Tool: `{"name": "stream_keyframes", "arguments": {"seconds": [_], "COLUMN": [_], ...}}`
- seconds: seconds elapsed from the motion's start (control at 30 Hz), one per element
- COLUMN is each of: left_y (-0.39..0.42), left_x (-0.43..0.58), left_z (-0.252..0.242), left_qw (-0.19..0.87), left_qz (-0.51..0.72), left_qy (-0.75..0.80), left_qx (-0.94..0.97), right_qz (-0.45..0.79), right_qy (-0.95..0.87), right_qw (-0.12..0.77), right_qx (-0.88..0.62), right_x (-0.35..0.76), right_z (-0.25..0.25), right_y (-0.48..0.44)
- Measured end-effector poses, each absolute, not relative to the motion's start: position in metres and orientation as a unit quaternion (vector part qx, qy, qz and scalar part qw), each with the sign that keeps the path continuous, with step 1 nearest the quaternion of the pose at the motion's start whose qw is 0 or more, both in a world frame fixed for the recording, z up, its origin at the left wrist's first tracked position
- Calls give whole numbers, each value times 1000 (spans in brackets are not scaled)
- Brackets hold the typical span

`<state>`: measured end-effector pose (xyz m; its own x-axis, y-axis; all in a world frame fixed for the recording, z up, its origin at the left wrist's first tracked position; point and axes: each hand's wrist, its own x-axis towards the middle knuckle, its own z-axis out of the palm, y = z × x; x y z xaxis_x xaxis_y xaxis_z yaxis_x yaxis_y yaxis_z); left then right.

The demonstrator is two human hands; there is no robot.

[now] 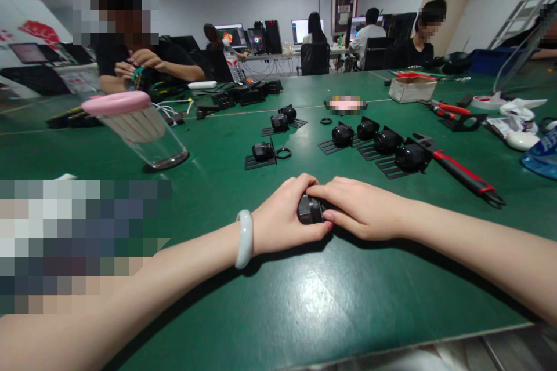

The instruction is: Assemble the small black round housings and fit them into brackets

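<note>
A black cable gland (310,210) with a ribbed, faceted cap is held between my two hands just above the green table. My left hand (285,214), below a pale bangle, curls around its left side. From the right my right hand (363,206) closes its fingers and thumb on the other end, so that part is hidden. Beyond my hands, another gland (263,151) lies on a slotted black bracket (256,163), with a loose hex lock nut (284,153) beside it. Several more glands on brackets, such as this gland (411,156), stand to the right.
An adjustable wrench (465,174) with red-and-black handle lies right of the glands. A pink-lidded clear cup (163,142) stands left. Farther back are a small box (412,89), red-handled pliers (452,109) and another lock nut (326,120). A co-worker's hands (143,64) work across the table (278,313).
</note>
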<state>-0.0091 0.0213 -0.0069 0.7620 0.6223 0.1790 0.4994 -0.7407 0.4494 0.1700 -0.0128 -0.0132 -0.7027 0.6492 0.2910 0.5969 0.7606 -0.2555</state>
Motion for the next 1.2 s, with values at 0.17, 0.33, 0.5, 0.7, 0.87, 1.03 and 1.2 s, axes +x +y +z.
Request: {"name": "stream_keyframes", "arguments": {"seconds": [0.17, 0.33, 0.5, 0.7, 0.87, 1.03, 1.2], "left_y": [21, 21, 21, 22, 22, 22, 22], "left_x": [-9, -9, -9, -9, -9, -9, -9], "left_z": [-7, -6, -7, -7, -6, -6, -6], "left_qw": [188, 186, 185, 185, 193, 201, 203], "left_qz": [159, 153, 156, 162, 165, 161, 164], "left_qy": [306, 306, 303, 297, 291, 295, 297], "left_qx": [920, 921, 922, 923, 923, 920, 918], "right_qz": [75, 81, 87, 75, 60, 55, 46], "right_qy": [-920, -918, -912, -909, -910, -912, -915], "right_qw": [185, 195, 207, 219, 242, 248, 254], "right_qx": [-336, -336, -342, -347, -333, -321, -311], "right_x": [169, 170, 169, 170, 171, 170, 171], "right_z": [-14, -14, -13, -14, -15, -18, -20], "right_y": [-13, -12, -12, -14, -14, -14, -13]}}
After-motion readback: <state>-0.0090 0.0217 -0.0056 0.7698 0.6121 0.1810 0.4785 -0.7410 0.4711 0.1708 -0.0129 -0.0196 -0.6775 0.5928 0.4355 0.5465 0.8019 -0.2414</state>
